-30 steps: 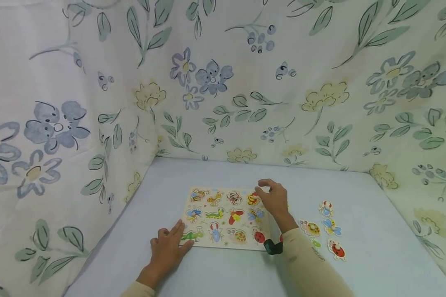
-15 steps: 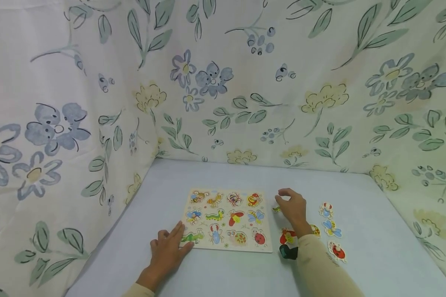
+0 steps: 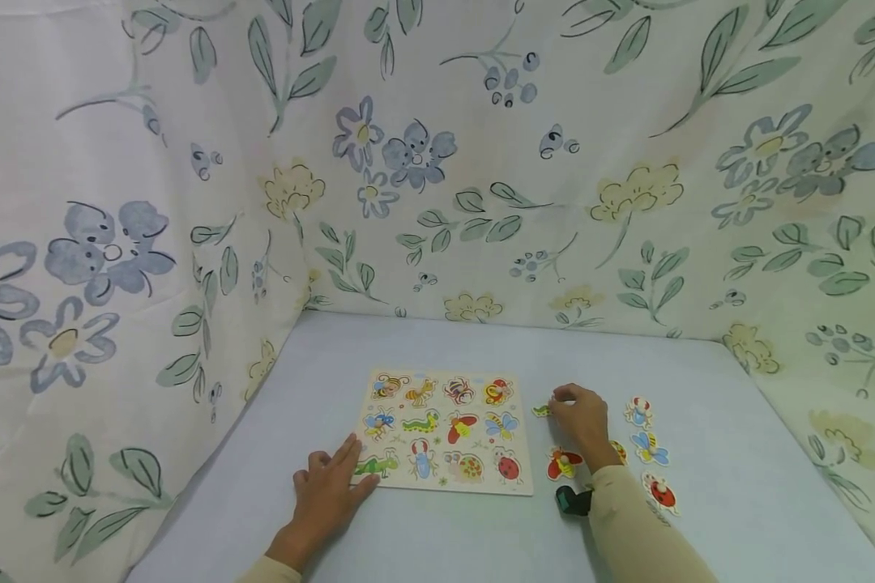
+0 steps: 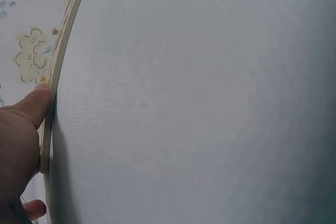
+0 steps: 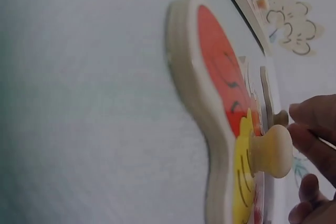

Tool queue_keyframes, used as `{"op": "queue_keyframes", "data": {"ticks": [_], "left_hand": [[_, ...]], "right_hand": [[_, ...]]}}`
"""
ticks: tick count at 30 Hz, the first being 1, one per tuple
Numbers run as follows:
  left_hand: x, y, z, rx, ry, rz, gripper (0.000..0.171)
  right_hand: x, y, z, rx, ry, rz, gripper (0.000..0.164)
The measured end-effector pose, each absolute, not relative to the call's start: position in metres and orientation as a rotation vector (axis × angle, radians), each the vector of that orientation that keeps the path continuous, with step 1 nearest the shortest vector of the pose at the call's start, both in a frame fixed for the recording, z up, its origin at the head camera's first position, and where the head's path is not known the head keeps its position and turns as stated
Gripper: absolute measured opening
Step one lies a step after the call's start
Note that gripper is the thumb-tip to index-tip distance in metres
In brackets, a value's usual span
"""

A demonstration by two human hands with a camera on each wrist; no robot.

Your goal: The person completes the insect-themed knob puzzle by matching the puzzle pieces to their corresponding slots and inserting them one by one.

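My left hand point(image 3: 326, 488) rests at the near left corner of a wooden insect puzzle board point(image 3: 481, 444). In the left wrist view, its thumb point(image 4: 35, 106) presses along the board's edge point(image 4: 63, 45). My right hand point(image 3: 582, 421) is beside a green caterpillar puzzle piece point(image 3: 542, 411), right of the board. In the right wrist view, thumb and finger tips hover right at the top of that piece's wooden knob point(image 5: 281, 118), slightly spread. Nearer lies a red-winged insect piece point(image 3: 563, 464) with a yellow body and a round knob point(image 5: 273, 150).
Farther right lie a blue beetle piece point(image 3: 638, 412), a blue-winged dragonfly piece point(image 3: 650, 449) and a ladybug piece point(image 3: 659, 492). A yellow spotted piece point(image 3: 618, 450) is partly hidden by my right arm. A floral curtain point(image 3: 481, 202) surrounds the table.
My right hand has moved from the board's far right corner rightward, then down to the caterpillar piece. The red-winged piece has come into view. The left hand stays put.
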State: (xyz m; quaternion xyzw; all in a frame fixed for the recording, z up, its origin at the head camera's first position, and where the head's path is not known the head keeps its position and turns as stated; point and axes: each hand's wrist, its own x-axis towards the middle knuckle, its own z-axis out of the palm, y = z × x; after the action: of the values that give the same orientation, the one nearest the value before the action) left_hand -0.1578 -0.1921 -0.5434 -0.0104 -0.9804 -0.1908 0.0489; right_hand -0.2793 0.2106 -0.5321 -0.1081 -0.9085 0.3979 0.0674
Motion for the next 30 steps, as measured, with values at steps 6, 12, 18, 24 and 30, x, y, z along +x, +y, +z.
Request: {"op": "queue_keyframes", "data": {"ticks": [6,12,18,24,30], "left_hand": [[-0.159,-0.192,-0.543,-0.041,-2.984,-0.591,0.074],[-0.160,-0.193,-0.543,-0.043,-2.989,-0.598,0.074],[-0.159,-0.193,-0.544,-0.049,-2.984,-0.606,0.073],[-0.158,-0.193,-0.545,-0.039,-2.983,-0.602,0.074],[-0.158,-0.196,-0.546,-0.043,-2.976,-0.608,0.074]], "right_hand": [[-0.280,0.214,-0.535,-0.299,-2.775,1.167,0.019],[-0.278,0.212,-0.535,-0.207,-2.752,1.104,0.016],[-0.276,0.211,-0.538,-0.143,-2.699,1.039,0.014],[-0.274,0.207,-0.533,-0.131,-2.665,1.044,0.016],[-0.273,0.195,-0.528,-0.168,-2.662,1.071,0.019]]}}
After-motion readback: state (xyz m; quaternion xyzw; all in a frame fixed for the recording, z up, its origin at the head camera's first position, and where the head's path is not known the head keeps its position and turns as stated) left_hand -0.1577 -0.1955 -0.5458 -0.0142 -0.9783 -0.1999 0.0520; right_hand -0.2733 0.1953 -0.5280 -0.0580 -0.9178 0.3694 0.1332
